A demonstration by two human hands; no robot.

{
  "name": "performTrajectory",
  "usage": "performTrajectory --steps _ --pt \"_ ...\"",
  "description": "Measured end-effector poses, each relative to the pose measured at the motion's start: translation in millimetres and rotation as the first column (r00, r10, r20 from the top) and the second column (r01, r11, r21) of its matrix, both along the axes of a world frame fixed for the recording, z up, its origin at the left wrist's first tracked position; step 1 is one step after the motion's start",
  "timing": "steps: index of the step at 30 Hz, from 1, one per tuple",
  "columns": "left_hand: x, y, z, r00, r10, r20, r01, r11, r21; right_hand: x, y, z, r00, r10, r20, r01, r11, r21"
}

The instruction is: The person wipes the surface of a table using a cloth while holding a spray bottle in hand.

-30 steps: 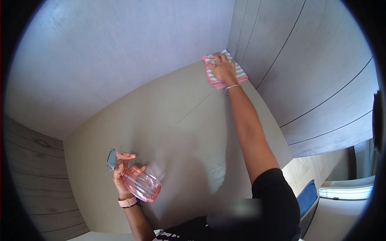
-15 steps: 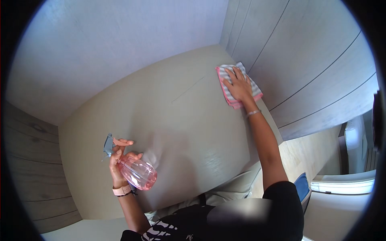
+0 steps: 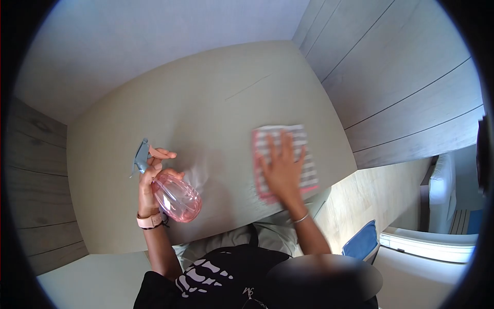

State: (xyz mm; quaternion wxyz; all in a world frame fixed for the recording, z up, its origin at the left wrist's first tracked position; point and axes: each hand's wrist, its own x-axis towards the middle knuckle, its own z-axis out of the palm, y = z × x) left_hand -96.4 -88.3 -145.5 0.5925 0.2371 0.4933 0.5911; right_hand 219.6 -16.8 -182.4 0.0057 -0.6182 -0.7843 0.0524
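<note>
My left hand (image 3: 152, 175) is wrapped round the neck of a clear pink spray bottle (image 3: 177, 200) with a grey and pink trigger head. The bottle is tilted above the left part of a beige tabletop (image 3: 206, 123). On the right part of the tabletop lies a grey and white striped cloth (image 3: 310, 172) with a pink border. My right hand (image 3: 283, 170) presses flat on it, fingers spread, slightly blurred.
Grey wood-plank panels stand at the right (image 3: 391, 82) and left (image 3: 43, 170) of the tabletop, with a pale wall (image 3: 154, 41) behind. At the lower right are a blue object (image 3: 360, 240), light wood floor (image 3: 355, 201) and a white ledge (image 3: 427, 247).
My right hand and the cloth have moved from the far right corner toward the near edge of the tabletop. My left hand still holds the bottle. The view has shifted, showing more of my lap.
</note>
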Motion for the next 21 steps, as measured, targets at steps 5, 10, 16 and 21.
performTrajectory --steps 5,10,16,21 --pt "-4 11 18 0.999 -0.019 -0.034 0.020 1.000 0.020 -89 -61 13 0.950 0.220 -0.223 -0.239 0.969 -0.061" --pt "1 14 34 0.999 -0.001 -0.048 0.003 0.999 0.046 -61 -53 25 0.834 0.366 -0.412 -0.431 0.899 -0.076" --pt "6 1 38 0.996 0.081 -0.039 -0.080 0.996 0.025 55 -23 29 0.987 0.067 -0.143 -0.078 0.994 -0.072" --pt "-2 -9 30 0.995 0.088 -0.043 -0.086 0.995 0.041 155 10 14 0.988 -0.155 -0.006 0.155 0.988 0.021"
